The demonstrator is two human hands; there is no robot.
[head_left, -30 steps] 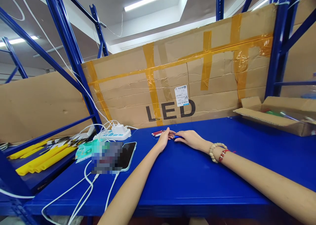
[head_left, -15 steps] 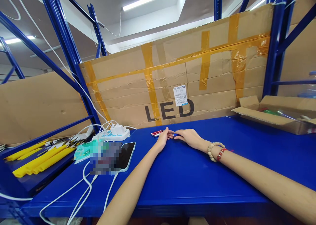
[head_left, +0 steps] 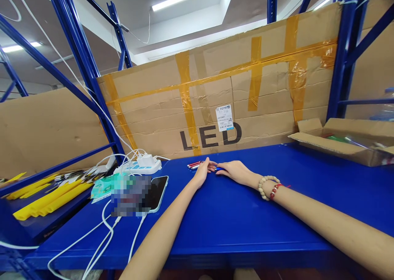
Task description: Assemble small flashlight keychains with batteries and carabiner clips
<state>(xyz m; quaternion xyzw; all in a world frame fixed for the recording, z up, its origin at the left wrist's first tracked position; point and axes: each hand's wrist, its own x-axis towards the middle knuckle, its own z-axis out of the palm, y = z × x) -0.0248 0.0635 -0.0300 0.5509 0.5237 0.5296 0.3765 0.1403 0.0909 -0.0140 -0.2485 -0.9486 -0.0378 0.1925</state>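
Note:
Near the back of the blue tabletop [head_left: 246, 214], my right hand [head_left: 238, 173] pinches a small blue pen-like piece [head_left: 219, 169] between thumb and fingers. My left hand [head_left: 202, 175] is just left of it, its fingers curled and their tips close to the blue piece. What those fingers hold, if anything, is hidden. Several slim red and white pens [head_left: 194, 165] show to the left of my left hand, their right ends behind it.
To the left are a phone [head_left: 160, 192], a white power strip [head_left: 155, 167] with cables and a green packet [head_left: 106, 185]. Yellow tubes [head_left: 52, 202] lie further left. A large cardboard panel [head_left: 154, 120] marked LED stands behind. An open carton [head_left: 335, 144] sits at right.
My hands stay close together at nearly the same spot. Less of the piece between them shows now; only its blue part is visible. The view has shifted slightly.

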